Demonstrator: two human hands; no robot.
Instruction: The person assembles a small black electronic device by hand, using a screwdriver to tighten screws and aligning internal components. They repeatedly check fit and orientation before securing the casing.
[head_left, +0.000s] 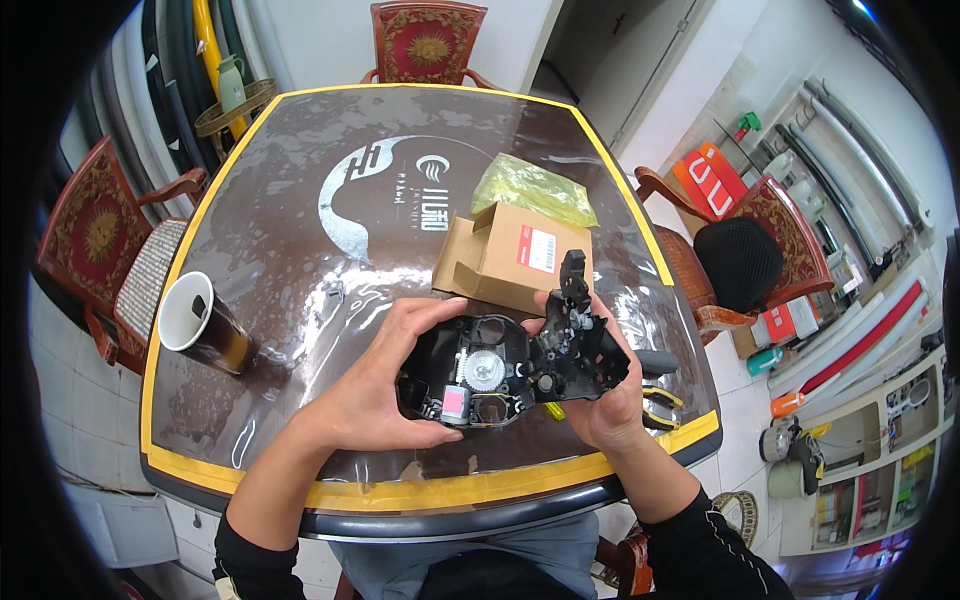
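My left hand grips the black gear housing between fingers and thumb; my right hand is closed around the black bracket. Both parts sit above the near side of the table, side by side; I cannot tell whether they are joined. Step in hand, as I judge it: handling the open mechanism. The next move calls for firm support at both ends, clear of the white gear. The carton bears a red-and-white barcode label; the tabletop carries a pale emblem with lettering.
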